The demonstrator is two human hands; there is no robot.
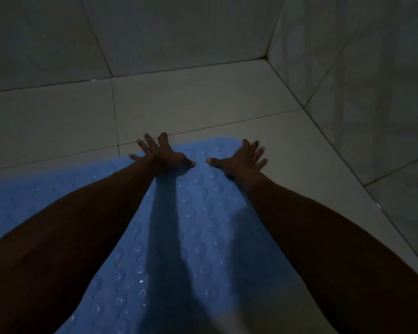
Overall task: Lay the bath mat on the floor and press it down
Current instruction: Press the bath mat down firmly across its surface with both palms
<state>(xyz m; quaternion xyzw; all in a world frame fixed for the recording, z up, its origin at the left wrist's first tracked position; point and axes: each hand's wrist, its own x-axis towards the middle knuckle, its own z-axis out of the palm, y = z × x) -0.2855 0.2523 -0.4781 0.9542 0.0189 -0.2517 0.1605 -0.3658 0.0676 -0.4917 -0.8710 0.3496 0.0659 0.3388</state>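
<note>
The fingers of the left hand are straight and splayed, grasping nothing; their tips reach past the far edge of the mat onto the floor, while the palm and thumb lie flat on the mat. The right hand is spread the same way, fingers straight and fanned, palm down on the mat near its far right corner, thumb pointing toward the left thumb. The two thumbs lie near each other but apart. Both bare forearms stretch out from the bottom corners of the view, and the left one casts a long shadow down the middle of the mat.

The mat is blue, covered in rows of round suction cups, and lies spread on the pale tiled floor, running from the hands back toward the person. Beyond it the floor meets tiled walls that form a corner at upper right. The light is dim.
</note>
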